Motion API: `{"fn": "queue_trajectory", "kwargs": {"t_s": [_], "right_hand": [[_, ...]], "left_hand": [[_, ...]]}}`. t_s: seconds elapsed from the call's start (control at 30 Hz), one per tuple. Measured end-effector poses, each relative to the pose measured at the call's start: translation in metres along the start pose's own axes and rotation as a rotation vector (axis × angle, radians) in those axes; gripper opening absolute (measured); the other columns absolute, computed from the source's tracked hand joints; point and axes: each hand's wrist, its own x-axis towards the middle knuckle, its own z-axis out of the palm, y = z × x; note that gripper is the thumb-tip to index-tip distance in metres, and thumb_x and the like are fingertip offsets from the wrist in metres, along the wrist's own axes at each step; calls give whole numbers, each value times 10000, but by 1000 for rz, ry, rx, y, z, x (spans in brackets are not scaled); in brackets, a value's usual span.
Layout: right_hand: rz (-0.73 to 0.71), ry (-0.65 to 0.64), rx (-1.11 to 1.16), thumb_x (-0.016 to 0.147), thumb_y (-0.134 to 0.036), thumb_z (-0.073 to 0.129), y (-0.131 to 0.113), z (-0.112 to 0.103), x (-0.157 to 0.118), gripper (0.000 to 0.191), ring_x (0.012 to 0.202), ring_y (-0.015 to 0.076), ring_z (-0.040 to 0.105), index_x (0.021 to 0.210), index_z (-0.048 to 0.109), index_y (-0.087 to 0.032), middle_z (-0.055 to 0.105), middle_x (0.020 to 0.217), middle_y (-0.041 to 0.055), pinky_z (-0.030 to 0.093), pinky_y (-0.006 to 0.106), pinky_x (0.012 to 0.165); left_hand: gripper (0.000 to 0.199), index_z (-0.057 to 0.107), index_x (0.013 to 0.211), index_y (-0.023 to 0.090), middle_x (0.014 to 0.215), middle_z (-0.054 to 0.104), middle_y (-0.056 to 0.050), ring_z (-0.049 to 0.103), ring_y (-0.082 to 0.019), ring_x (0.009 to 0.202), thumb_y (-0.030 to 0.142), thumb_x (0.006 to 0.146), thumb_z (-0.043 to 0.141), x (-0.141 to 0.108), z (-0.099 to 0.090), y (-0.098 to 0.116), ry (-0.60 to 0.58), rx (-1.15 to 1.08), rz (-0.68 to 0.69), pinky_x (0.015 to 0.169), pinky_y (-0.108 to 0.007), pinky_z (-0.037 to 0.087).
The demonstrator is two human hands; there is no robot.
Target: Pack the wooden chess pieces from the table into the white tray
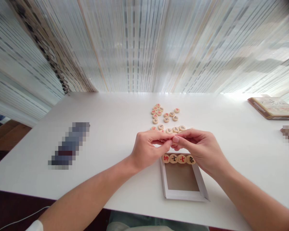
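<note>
My left hand [149,149] and my right hand [197,146] meet fingertip to fingertip just above the far edge of a shallow white box [164,183]. Both are closed in a pinch, and their fingers hide whatever is between them. Inside the box, a row of round Chinese chess pieces [174,158] lines the far side, with red and black characters facing up. The rest of its brown bottom shows. Beyond my hands, several loose chess pieces [169,131] lie on the white table, some partly covered by my fingers.
Farther back is a scattered cluster of chess pieces [159,113]. A flat printed box [274,107] lies at the far right, and a blurred-out dark object [71,146] on the left. A striped string curtain [144,48] hangs behind the table [110,122].
</note>
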Motion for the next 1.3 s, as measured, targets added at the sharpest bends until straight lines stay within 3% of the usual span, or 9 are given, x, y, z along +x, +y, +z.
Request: {"fn": "queue_trajectory", "kwargs": {"t_s": [0.13,0.3,0.5,0.63,0.77,1.03,1.3], "right_hand": [[13,-26,53,692,-409,1055,-1,-2,-2,305,699,187,754,893,907,-233,824,784,63,676,286,674],[46,-55,129,764,-407,1017,-2,1,0,300,755,195,775,975,909,-222,838,844,78,690,338,773],[120,-29,238,736,-426,1027,-3,2,6,339,789,186,789,960,898,-206,844,926,76,691,369,851],[147,-107,250,781,-389,1005,-5,-2,6,317,871,182,803,1028,902,-218,859,1007,81,676,344,908],[106,-174,238,795,-344,1000,-6,-4,6,316,827,164,792,1062,894,-214,859,958,74,674,290,815],[108,-115,199,614,-336,1084,-10,0,3,368,654,160,770,842,848,-170,821,773,48,660,250,616],[63,-144,193,747,-395,1019,-11,2,2,283,613,131,747,832,861,-176,795,701,31,652,219,596]], "left_hand": [[157,900,1013,159,948,869,-112,846,-233,797,197,882,823,1,0,-2,8,-87,-101,759,-350,740],[184,897,1051,152,953,866,-108,852,-250,811,241,898,847,3,-1,0,-16,-222,-223,810,-406,751],[269,879,1138,143,1039,866,-123,858,-286,947,253,892,879,6,-6,-1,-53,-146,-221,933,-447,736],[241,886,1118,177,1011,869,-99,853,-245,890,243,886,892,7,-8,-4,-42,-152,-173,864,-380,743],[220,897,1117,218,942,855,-67,828,-187,782,221,897,887,7,-7,-4,-36,-151,-110,755,-294,733],[315,870,1227,307,950,812,-52,798,-183,827,163,949,830,4,-10,-6,-106,36,79,743,-300,704],[425,865,1232,334,953,826,-23,777,-149,850,67,901,850,4,-8,-1,-86,73,211,757,-230,668]]}}
